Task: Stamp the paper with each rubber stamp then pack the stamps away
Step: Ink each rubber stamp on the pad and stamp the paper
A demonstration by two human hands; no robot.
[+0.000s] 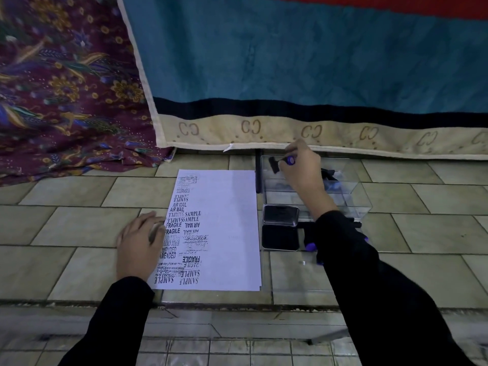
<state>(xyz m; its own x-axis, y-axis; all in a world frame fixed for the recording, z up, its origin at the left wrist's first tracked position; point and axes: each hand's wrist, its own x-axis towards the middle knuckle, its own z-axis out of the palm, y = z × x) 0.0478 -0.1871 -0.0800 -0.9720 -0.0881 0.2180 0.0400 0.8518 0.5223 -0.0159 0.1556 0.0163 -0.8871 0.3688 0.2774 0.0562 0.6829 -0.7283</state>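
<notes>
Two hands in black sleeves work over a tiled floor. The left hand [141, 240] lies flat with fingers together, pressing down the left edge of the white paper [227, 228], whose left half is crowded with black stamp prints such as SAMPLE, AIR MAIL and FRAGILE. The right hand [301, 170] reaches forward past the paper's far right corner and pinches a rubber stamp [282, 162] with a purple handle, its black base pointing left, held above the clear plastic box [351, 191] that sits just right of the paper. Inside the box, beneath the hand, more dark and bluish stamps show dimly through the wall. Nearer the person, an open black ink pad [280, 225] lies just beside the paper's right edge, its lid hinged toward the far side. More purple-handled stamps [311, 247] lie right of the pad, partly hidden by the right sleeve. A teal blanket [290, 62] with a beige border hangs along the far edge of the floor, beside a patterned maroon cloth [66, 88].
</notes>
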